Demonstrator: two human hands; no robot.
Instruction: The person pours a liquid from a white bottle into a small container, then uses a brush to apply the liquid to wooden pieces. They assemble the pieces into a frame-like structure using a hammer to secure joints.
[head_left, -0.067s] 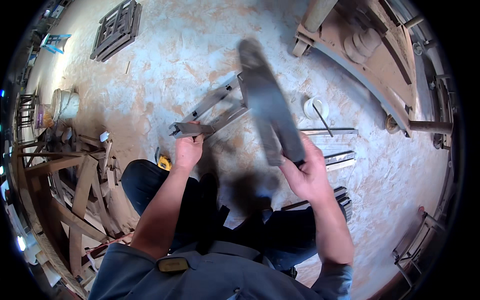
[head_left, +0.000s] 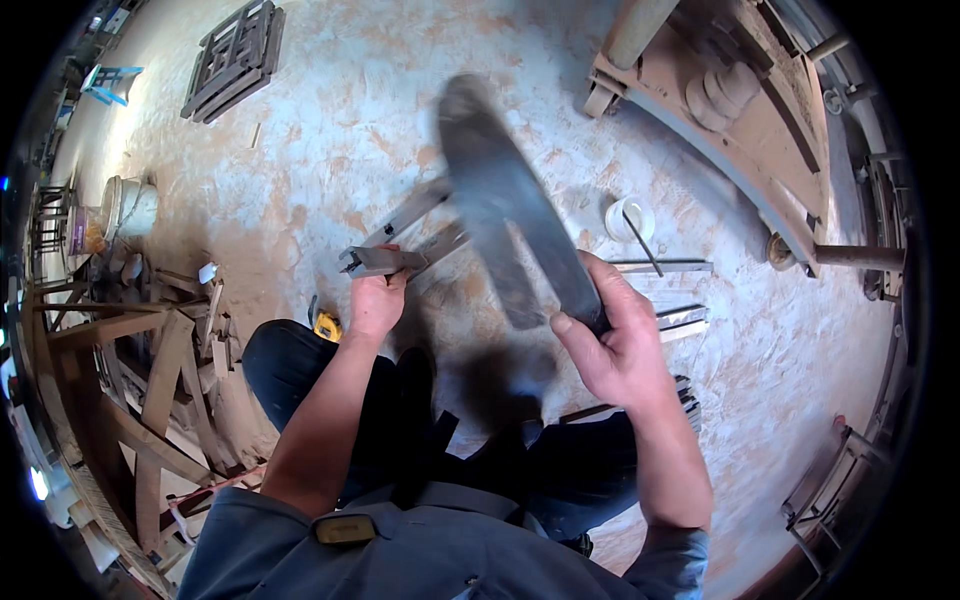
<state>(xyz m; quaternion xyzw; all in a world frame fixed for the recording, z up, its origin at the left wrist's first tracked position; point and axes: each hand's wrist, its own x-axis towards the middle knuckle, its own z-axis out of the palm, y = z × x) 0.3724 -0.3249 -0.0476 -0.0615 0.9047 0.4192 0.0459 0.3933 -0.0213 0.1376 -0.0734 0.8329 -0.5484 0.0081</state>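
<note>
My left hand (head_left: 378, 295) is closed around the near end of a dark wooden frame (head_left: 405, 212), whose rails slope away to the far right. Notches show at the frame's near end. My right hand (head_left: 622, 345) grips a long, dark, flat piece (head_left: 505, 195), thumb on its near side. This piece has a rounded far end and splits into two prongs toward my hand. Motion blurs it, and its exact kind cannot be made out. It hangs over the frame's far part and hides it; whether the two touch is unclear.
A yellow tape measure (head_left: 327, 325) lies by my left knee. Right of my hands stand a white bucket (head_left: 645, 215) with a stick and several wooden strips (head_left: 682, 322). A table (head_left: 690, 135) is at far right, stacked frames (head_left: 235, 60) far left, piled wood (head_left: 165, 400) at left.
The dark flat piece in my right hand has swung left, over more of the frame. My left hand and the frame's near end have barely moved.
</note>
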